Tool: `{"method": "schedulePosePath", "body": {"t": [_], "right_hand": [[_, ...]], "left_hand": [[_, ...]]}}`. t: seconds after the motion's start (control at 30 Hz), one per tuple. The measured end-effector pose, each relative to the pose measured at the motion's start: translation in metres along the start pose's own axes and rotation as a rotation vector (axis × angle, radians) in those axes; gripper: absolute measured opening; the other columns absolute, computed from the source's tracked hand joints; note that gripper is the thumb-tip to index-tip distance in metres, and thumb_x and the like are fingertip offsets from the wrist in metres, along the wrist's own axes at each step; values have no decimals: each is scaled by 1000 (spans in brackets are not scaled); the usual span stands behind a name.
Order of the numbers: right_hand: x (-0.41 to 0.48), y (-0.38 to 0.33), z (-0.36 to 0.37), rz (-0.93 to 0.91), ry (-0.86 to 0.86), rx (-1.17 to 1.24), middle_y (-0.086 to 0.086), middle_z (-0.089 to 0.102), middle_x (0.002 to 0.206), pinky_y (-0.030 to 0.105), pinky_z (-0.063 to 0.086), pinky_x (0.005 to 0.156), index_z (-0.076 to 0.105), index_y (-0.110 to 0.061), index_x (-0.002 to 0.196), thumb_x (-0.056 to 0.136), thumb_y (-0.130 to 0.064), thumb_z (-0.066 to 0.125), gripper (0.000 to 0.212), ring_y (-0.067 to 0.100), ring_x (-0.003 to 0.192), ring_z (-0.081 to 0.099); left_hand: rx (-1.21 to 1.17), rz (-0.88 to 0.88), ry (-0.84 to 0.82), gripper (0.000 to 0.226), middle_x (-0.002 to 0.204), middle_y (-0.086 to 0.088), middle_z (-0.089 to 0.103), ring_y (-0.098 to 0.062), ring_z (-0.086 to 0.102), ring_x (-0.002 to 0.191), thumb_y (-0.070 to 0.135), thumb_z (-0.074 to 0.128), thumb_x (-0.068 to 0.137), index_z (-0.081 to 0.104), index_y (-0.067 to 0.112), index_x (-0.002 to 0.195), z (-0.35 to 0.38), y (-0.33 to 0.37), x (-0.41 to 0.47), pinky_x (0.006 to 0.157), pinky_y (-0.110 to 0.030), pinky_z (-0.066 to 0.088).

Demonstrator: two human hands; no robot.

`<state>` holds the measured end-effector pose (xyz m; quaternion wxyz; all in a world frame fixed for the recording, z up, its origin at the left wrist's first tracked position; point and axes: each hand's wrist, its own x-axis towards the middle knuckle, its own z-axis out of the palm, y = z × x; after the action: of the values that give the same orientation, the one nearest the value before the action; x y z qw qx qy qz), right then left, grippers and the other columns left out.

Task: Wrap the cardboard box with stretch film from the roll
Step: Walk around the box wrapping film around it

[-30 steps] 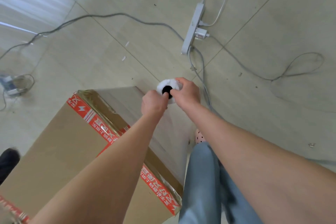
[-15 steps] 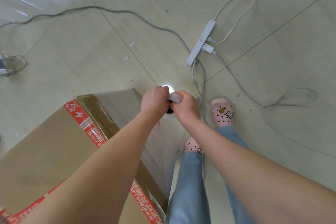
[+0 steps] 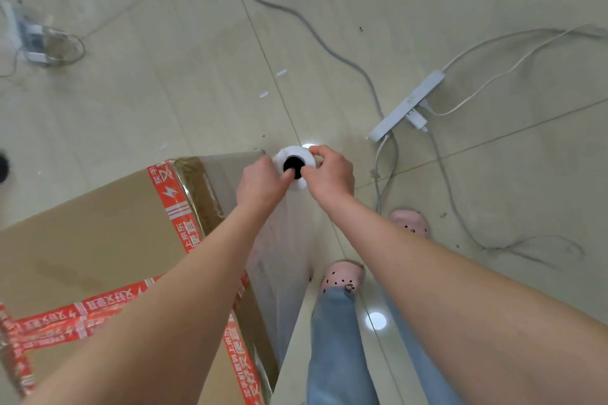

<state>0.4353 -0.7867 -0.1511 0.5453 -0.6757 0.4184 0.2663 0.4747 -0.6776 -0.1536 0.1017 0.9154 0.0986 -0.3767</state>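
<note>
Fingers (image 3: 320,151) of the right hand (image 3: 332,174) and the left hand (image 3: 263,186) curl round the upper end of the stretch film roll (image 3: 291,152), grasping it from either side at its dark core. Left of and below the fingers stands the red-taped cardboard box (image 3: 98,240). Film (image 3: 283,273) runs down its side beneath the hands. A power strip (image 3: 406,105) lies to their right.

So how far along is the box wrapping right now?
Partly done, it seems. Film already covers the cardboard box on the side by the legs. In hand: the left hand and right hand grip the roll upright at the box's far corner. Left: the sides out of view, probably, and cutting the film; the box top shows only tape.
</note>
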Motion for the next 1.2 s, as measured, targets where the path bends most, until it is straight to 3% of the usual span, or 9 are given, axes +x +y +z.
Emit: {"method": "schedulePosePath", "body": {"t": [0.07,0.17,0.3,0.53,0.73,0.9,1.0,1.1,1.2], "right_hand": [[1,-5,-1,18,-21,-20,-4,56,93,23,38,71,61,-24,117,85,-12,58,34,21,86,56],[4,-12,-3,31,-40,-53,-2,62,101,24,39,71,60,-25,118,85,-11,57,36,19,84,55],[8,-21,-1,42,-43,-83,1,65,113,23,40,74,59,-25,121,84,-17,59,38,22,96,61],[25,-31,19,58,-24,-127,-1,64,110,28,46,74,59,-28,114,79,-24,63,35,21,94,61],[37,-63,37,-19,13,-240,-5,62,111,25,41,70,63,-30,108,81,-16,57,31,19,93,60],[49,-100,54,-146,8,-222,-1,57,115,27,43,77,62,-23,106,82,-8,55,30,18,98,57],[55,-110,64,-53,-21,-241,1,54,114,27,40,71,55,-25,113,81,-16,59,33,20,87,54],[60,-114,65,-25,-32,-216,3,59,111,25,37,68,55,-24,113,81,-17,60,33,21,87,55],[63,-119,68,-32,-68,-247,3,62,110,25,38,67,59,-25,109,81,-14,59,31,22,88,58]], "left_hand": [[124,122,31,35,104,-7,63,-28,60,95,32,59,86,53,12,114,-4,9,1,65,-32,43],[260,312,52,41,116,-5,57,-27,57,104,22,57,88,48,19,128,-7,21,-1,72,-36,45],[423,335,76,32,110,-6,55,-29,60,94,12,54,88,50,14,120,-11,30,8,61,-35,38],[552,442,15,26,102,-6,56,-32,62,85,11,55,83,57,13,109,-31,26,41,58,-32,35],[410,345,-1,19,98,-8,61,-30,60,87,17,56,82,56,11,101,-57,16,63,60,-31,36],[297,61,98,20,91,-7,63,-30,58,84,33,53,85,56,14,89,-84,-6,78,63,-29,34],[240,-78,100,30,91,-10,65,-29,52,76,41,49,87,56,13,83,-91,-15,83,63,-29,37],[208,-52,72,31,97,-12,66,-31,57,83,38,48,89,58,9,92,-90,-16,86,64,-30,37],[197,174,40,34,110,-5,64,-28,59,101,21,52,87,53,16,120,-98,-11,95,69,-31,40]]}}
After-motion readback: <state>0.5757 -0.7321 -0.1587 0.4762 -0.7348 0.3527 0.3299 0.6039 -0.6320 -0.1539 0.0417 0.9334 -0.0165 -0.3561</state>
